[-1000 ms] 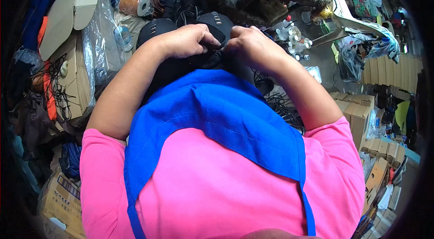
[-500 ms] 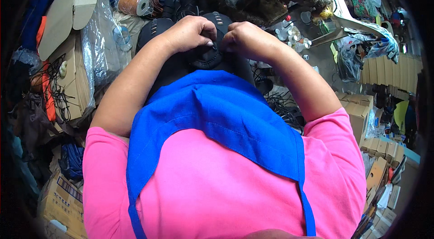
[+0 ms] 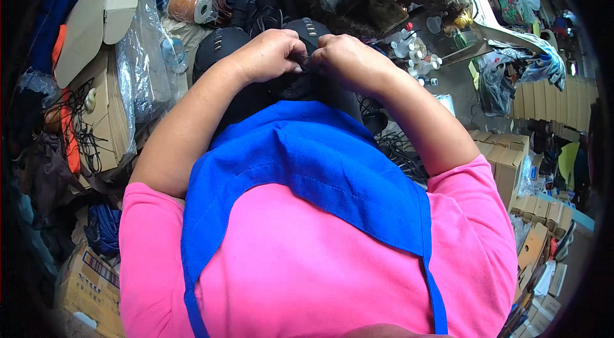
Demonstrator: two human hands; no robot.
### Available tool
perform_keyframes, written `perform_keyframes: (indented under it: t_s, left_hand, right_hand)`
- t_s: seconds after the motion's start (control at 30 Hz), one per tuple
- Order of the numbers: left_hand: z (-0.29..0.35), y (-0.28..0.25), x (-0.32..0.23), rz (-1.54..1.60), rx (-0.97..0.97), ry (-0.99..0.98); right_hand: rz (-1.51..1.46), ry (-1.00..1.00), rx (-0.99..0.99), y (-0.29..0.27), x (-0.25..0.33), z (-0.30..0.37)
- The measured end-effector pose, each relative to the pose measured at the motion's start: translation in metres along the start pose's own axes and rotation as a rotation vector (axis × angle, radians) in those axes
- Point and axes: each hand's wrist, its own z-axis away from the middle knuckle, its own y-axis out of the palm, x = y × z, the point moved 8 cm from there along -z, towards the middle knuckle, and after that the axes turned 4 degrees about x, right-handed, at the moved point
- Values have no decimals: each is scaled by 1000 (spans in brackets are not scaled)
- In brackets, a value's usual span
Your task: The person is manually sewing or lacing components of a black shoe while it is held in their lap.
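The apron [image 3: 320, 165] was of matt blue cloth and the shirt [image 3: 320, 261] of smooth, matt pink fabric. The black piece [image 3: 295, 89] appeared leather-like, with a dull finish. The upright carton [image 3: 102, 12] was matt brown cardboard; the clear plastic sheeting [image 3: 142, 82] was glossy and crinkled, as was the film around the orange spool [image 3: 187, 7].

Wears a bright pink top [image 3: 275, 261], plain in front, with short, loose sleeves [image 3: 150, 235]. Over it, carries a royal blue apron [image 3: 313, 152] with a curved upper edge, faint lines of stitching, a creased fold near the middle and narrow matching straps [image 3: 437, 299] at both sides. Includes black legwear [image 3: 208, 55] with short rows of pale bars [image 3: 311, 28] at the knees. Leaves forearms [image 3: 182, 120], left hand [image 3: 275, 56] and right hand [image 3: 348, 60] bare.
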Motion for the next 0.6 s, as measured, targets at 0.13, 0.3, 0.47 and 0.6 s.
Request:
perform_keyframes:
  t_s: [0.13, 0.3, 0.47, 0.6]
  left_hand:
    - [0, -3, 9, 123, -50, -27]
    - [2, -4, 8, 150, -23, -38]
    - [-1, -1, 8, 142, -34, -53]
    - [6, -4, 7, 86, -107, -45]
  right_hand:
    - [-203, -21, -18, 5, -11, 4]
    - [-109, 20, -109, -18, -11, 14]
    - [-54, -15, -93, -6, -1, 8]
    - [-192, 14, -96, 7, -7, 4]
